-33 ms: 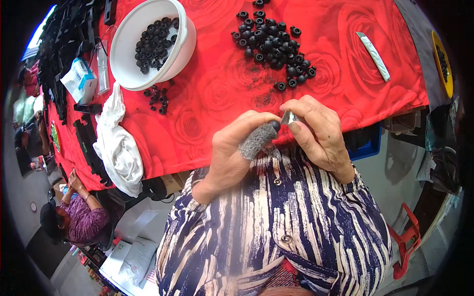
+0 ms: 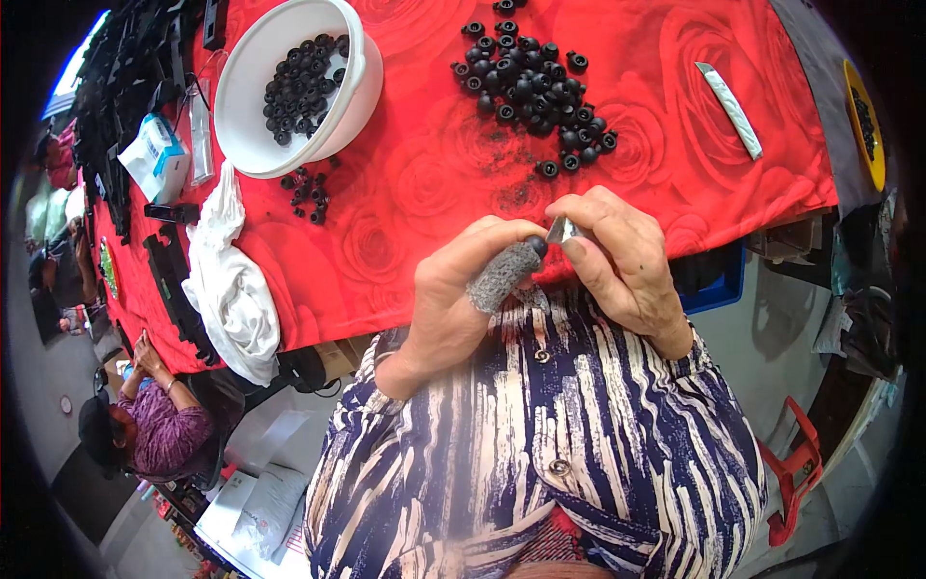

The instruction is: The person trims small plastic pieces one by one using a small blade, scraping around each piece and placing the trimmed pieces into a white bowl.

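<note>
Black and mostly hidden, the small round part [image 2: 537, 245] shows me just one end, pinched in the left hand [image 2: 451, 280] beside a grey wrap [image 2: 502, 278]. Over in the right hand [image 2: 625, 265], thumb and forefinger grip a silvery blade [image 2: 563, 230], partly covered; whether it touches, I can't tell. Both hands angle inward, meeting across my view of the red tabletop's [image 2: 386, 217] near edge.

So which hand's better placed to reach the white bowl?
Probably the left hand: it's nearer the white bowl and holds a black piece, while the right hand grips a shiny metal tool.
</note>
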Demonstrator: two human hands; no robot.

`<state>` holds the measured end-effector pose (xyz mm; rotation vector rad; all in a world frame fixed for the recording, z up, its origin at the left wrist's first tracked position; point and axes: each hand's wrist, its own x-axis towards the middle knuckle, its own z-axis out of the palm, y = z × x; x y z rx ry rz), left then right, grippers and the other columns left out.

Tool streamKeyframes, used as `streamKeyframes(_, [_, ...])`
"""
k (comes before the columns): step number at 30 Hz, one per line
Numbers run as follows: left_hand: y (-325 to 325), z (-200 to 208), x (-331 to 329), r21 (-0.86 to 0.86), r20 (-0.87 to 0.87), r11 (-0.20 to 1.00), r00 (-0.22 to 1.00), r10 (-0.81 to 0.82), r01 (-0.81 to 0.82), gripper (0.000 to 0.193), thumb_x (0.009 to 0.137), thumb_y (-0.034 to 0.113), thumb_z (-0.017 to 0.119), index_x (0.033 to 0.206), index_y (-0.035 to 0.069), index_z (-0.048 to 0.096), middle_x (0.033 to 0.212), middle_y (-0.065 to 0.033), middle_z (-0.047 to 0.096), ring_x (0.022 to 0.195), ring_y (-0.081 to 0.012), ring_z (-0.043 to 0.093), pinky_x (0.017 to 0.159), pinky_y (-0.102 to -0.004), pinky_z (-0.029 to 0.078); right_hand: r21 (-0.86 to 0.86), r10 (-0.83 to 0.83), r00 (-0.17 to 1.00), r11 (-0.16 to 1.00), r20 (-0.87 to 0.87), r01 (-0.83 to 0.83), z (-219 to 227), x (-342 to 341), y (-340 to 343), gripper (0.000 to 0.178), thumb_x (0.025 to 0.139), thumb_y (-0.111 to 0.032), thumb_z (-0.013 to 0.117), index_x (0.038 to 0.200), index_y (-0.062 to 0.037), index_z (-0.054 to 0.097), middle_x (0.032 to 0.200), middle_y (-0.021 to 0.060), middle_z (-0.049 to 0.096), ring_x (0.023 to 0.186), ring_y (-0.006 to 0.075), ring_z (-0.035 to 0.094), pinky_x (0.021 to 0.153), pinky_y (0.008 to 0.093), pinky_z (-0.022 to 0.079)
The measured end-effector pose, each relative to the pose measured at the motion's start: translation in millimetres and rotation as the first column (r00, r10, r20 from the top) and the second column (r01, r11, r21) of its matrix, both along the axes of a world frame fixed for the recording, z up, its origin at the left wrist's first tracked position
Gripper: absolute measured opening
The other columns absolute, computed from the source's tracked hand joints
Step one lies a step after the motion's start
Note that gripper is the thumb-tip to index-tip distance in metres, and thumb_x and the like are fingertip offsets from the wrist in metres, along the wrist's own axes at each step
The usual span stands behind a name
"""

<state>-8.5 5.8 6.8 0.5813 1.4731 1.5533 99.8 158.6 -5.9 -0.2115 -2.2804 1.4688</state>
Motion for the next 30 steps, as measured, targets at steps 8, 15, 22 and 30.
streamKeyframes(8, [0.8,-0.4,-2.2,0.009,-0.158,0.999,0.986,-0.051,0.053,0.024,0.084,-0.003,0.055,0.109,-0.001,0.058,0.092,-0.0052,0.055,0.078,-0.0095,0.055,0.066,-0.0213,0.045,0.05,-0.003,1.0,0.999,0.003,0.002,-1.4,-3.1,0.0,0.018,0.079,-0.005,0.059,0.096,0.0004,0.057,0.075,0.013,0.054,0.065,0.0299,0.054,0.057,0.0375,0.043])
streamKeyframes(15, [1.4,-1.7,-2.8,-0.011,-0.138,0.999,0.989,-0.046,0.045,0.024,0.084,-0.003,0.055,0.108,-0.001,0.057,0.091,-0.0058,0.055,0.078,-0.0106,0.055,0.067,-0.0218,0.045,0.049,0.013,1.0,0.999,0.005,-0.013,-2.0,-4.3,2.3,0.018,0.078,-0.006,0.06,0.095,0.0006,0.057,0.075,0.013,0.054,0.065,0.0301,0.055,0.057,0.0375,0.044])
streamKeyframes(22, [1.2,-2.3,-4.1,-0.035,-0.165,0.998,0.984,-0.059,0.054,0.023,0.085,-0.003,0.054,0.107,-0.001,0.058,0.088,-0.0058,0.055,0.079,-0.0116,0.054,0.07,-0.0227,0.043,0.03,0.058,0.998,0.998,-0.009,-0.058,-8.0,-6.1,6.0,0.017,0.078,-0.005,0.061,0.093,0.001,0.058,0.075,0.0128,0.055,0.063,0.0287,0.056,0.056,0.0356,0.044])
streamKeyframes(30, [2.2,-2.4,-3.6,-0.057,0.008,0.998,0.999,-0.032,0.033,0.021,0.086,0.0,0.054,0.106,-0.002,0.059,0.087,-0.0033,0.054,0.078,-0.0085,0.052,0.069,-0.0224,0.043,0.035,0.082,0.996,0.996,-0.031,-0.08,-12.6,-7.0,9.9,0.017,0.077,-0.005,0.062,0.092,0.0009,0.058,0.075,0.0126,0.056,0.063,0.0283,0.056,0.055,0.0357,0.045])
